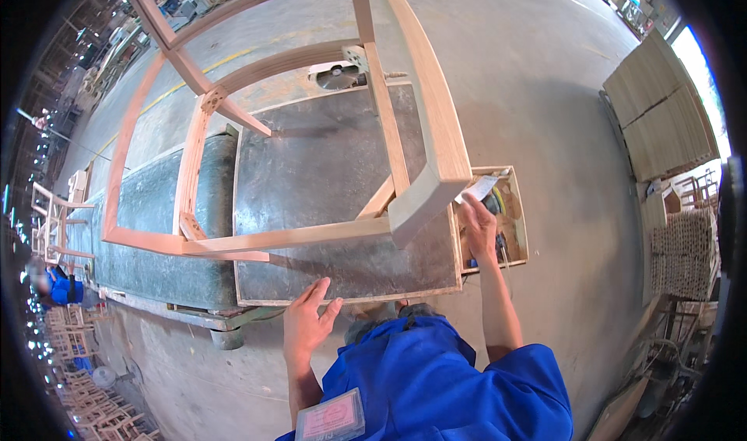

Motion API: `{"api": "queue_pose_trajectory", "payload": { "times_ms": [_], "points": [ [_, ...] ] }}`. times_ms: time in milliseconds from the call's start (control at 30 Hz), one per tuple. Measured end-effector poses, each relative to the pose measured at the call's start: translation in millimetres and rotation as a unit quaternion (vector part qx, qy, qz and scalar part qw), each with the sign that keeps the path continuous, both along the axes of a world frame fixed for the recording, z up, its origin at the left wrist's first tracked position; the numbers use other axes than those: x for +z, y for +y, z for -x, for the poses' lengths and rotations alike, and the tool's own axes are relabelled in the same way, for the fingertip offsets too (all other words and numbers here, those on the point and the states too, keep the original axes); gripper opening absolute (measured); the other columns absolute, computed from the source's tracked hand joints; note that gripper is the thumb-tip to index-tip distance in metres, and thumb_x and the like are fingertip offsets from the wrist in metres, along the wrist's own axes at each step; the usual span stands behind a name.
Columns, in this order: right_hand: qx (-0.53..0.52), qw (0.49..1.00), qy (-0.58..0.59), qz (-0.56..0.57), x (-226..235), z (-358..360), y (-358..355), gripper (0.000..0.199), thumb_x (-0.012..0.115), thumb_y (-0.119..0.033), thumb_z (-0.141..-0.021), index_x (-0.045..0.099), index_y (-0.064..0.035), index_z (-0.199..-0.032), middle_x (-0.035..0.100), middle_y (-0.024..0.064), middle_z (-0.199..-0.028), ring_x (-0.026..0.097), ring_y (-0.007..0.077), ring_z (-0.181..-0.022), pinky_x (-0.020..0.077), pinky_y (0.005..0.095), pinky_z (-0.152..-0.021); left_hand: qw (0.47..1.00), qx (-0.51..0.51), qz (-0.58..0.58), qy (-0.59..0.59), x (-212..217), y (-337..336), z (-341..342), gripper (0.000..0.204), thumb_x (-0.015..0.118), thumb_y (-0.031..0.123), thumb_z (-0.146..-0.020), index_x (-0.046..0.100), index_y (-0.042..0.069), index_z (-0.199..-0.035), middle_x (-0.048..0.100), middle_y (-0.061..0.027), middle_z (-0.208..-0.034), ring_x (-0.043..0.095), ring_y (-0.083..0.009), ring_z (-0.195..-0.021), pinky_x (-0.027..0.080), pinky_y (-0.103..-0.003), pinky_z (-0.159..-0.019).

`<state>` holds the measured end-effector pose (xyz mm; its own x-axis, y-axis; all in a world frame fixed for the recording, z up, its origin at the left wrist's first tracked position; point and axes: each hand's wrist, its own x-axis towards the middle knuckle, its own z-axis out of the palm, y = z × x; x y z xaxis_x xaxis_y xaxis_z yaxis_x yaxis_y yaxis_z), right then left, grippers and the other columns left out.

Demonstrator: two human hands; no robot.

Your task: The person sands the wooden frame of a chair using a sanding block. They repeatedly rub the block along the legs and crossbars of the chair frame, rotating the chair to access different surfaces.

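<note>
A bare wooden chair frame (436, 106) rests on the dark tabletop (311, 161), its thick curved armrest pointing toward me on the right. My left hand (307, 320) hovers at the table's near edge, fingers spread and holding nothing. Beside the armrest's near end, my right hand (478, 227) pinches a small white sheet (476, 188), perhaps sandpaper. Below that sheet lies an open wooden box (521, 223) attached to or standing against the table's right side, with a yellow-green roll and hand tools inside.
A conveyor-like bench with a green surface (171, 215) adjoins the table on the left. Behind the table is a round toothed-looking disc (338, 77). Stacked boards (661, 106) stand at the far right. Chair frames (78, 332) and a person in blue (66, 285) are at the left.
</note>
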<state>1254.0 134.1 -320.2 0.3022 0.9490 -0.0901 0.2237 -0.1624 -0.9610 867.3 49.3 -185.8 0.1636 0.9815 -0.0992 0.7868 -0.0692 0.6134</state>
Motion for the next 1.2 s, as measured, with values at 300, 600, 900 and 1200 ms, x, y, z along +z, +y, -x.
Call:
{"api": "queue_pose_trajectory", "payload": {
  "times_ms": [300,600,900,1200],
  "points": [
    [0.186,0.878,-0.051,-0.438,259.2,81.2,70.4,0.074,0.033,-0.056,-0.104,0.05,0.0046,-0.143,0.052,0.0209,-0.146,0.041,0.0363,-0.142,0.0287,0.0466,-0.119,0.876,-0.171,-0.301,-0.336,77.8,90.0,-76.0,0.073,0.043,0.053,-0.104,0.041,-0.004,-0.149,0.043,-0.0261,-0.152,0.042,-0.0375,-0.143,0.035,-0.043,-0.114],
    [0.224,0.904,0.197,-0.307,268.7,109.8,93.7,0.079,0.021,-0.057,-0.107,0.011,0.0008,-0.16,0.017,0.0189,-0.166,0.019,0.0312,-0.153,0.0149,0.0421,-0.124,0.872,-0.193,-0.23,-0.387,105.0,222.0,-153.1,0.072,0.031,0.051,-0.107,0.023,0.002,-0.158,0.019,-0.0195,-0.166,0.009,-0.0322,-0.155,0.006,-0.045,-0.125],
    [0.107,0.852,-0.001,-0.513,211.3,84.9,53.3,0.06,0.031,-0.039,-0.107,0.057,0.0085,-0.134,0.053,0.0298,-0.141,0.049,0.0405,-0.136,0.0339,0.0487,-0.117,0.803,-0.256,-0.34,-0.418,101.3,185.9,-151.5,0.053,0.038,0.026,-0.105,0.043,-0.007,-0.147,0.042,-0.0252,-0.153,0.033,-0.0381,-0.148,0.024,-0.044,-0.122],
    [0.13,0.948,0.133,-0.257,286.8,80.9,46.3,0.059,0.059,-0.019,-0.099,0.041,0.0118,-0.146,0.054,0.0219,-0.143,0.053,0.0245,-0.131,0.0386,0.0353,-0.111,0.832,-0.087,0.111,-0.537,185.6,200.0,-171.8,0.063,0.049,0.025,-0.104,0.026,-0.009,-0.152,0.04,-0.0235,-0.152,0.053,-0.0276,-0.129,0.041,-0.036,-0.109]
  ]
}}
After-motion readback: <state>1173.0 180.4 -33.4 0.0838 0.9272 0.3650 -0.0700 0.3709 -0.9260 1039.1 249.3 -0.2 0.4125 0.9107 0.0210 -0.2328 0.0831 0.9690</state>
